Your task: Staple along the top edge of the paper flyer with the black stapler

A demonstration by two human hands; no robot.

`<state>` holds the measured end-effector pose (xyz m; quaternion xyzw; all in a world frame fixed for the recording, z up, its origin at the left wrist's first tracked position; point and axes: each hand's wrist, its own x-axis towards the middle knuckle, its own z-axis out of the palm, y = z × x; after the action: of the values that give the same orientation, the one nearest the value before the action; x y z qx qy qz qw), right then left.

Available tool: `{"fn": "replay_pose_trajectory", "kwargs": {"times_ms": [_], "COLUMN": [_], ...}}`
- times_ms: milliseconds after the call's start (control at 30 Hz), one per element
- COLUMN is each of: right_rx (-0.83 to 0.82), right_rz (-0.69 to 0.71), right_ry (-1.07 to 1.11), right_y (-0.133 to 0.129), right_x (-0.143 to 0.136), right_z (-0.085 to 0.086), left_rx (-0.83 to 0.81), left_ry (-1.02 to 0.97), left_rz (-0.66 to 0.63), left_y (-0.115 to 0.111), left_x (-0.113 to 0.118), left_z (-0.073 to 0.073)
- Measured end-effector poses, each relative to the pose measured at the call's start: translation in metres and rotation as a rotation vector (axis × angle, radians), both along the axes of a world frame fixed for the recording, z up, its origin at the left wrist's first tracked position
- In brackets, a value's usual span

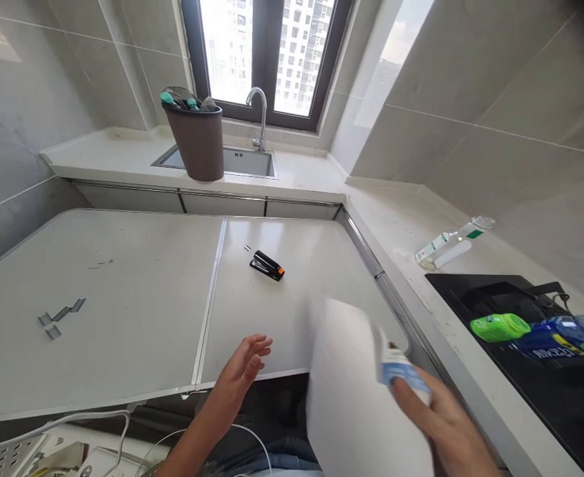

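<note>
My right hand [436,411] grips white paper [351,384], which is blurred by motion and hangs over the table's near edge. Under my right thumb is a small blue-and-white item [402,374], too smeared to name. My left hand [248,361] is held above the near edge of the white table [143,265], fingers apart and nothing in them. A black stapler [267,265] with an orange end lies beyond both hands on the table's right panel. Just past it is a tiny staple strip [247,248]. Several more staple strips [62,313] lie scattered on the left panel.
A brown bin [195,142] stands at the sink [249,162] below a tap [261,119]. Bottles [500,327] lie across the black hob [461,295] at right, with a clear bottle [475,228] behind. White cables [88,416] and a cart [8,457] sit at lower left.
</note>
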<state>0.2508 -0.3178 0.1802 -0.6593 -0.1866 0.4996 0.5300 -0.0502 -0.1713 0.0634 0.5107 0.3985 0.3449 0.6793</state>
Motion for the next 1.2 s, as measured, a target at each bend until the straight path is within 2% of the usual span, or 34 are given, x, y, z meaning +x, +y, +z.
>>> {"fn": "replay_pose_trajectory", "kwargs": {"times_ms": [100,200,333,467,600,667,767,800,867,933,1000,1100,1200], "right_rx": [-0.007,0.070,0.082,0.057,0.140,0.166,0.264,0.335,0.537,0.751,0.827,0.732,0.571], "right_rz": [0.088,0.201,0.266,0.323,0.467,0.441,0.323,0.330,0.463,0.658,0.817,0.967,1.118], "right_ry": [0.207,0.180,0.118,0.228,0.290,0.132,-0.327,-0.490,-0.756,-0.970,-1.139,-1.314,-1.378], "right_y": [0.059,0.095,0.120,0.144,0.153,0.148,0.131,0.126,0.117,0.112,0.111,0.108,0.105], "right_x": [-0.040,-0.060,-0.065,-0.072,-0.068,-0.063,-0.065,-0.070,-0.089,-0.116,-0.144,-0.177,-0.189], "right_z": [0.009,0.011,0.006,-0.003,-0.014,-0.013,-0.001,0.002,0.004,-0.008,-0.034,-0.083,-0.120], "left_rx": [-0.021,-0.016,-0.049,-0.154,-0.107,-0.030,0.107,0.126,0.065,-0.086,-0.197,-0.194,-0.003], "left_ry": [-0.029,-0.077,-0.124,-0.136,-0.045,0.017,0.188,0.227,0.197,0.055,-0.041,0.056,0.371], "left_rz": [0.038,0.137,0.166,0.156,0.300,0.394,0.594,0.667,0.725,0.643,0.535,0.495,0.497], "left_y": [0.008,0.018,0.024,0.025,0.035,0.045,0.059,0.062,0.064,0.062,0.060,0.061,0.066], "left_x": [-0.012,-0.025,-0.037,-0.047,-0.056,-0.058,-0.057,-0.056,-0.054,-0.052,-0.053,-0.060,-0.071], "left_z": [-0.013,-0.018,-0.014,0.000,0.012,0.014,0.015,0.016,0.019,0.023,0.023,0.009,-0.013]}}
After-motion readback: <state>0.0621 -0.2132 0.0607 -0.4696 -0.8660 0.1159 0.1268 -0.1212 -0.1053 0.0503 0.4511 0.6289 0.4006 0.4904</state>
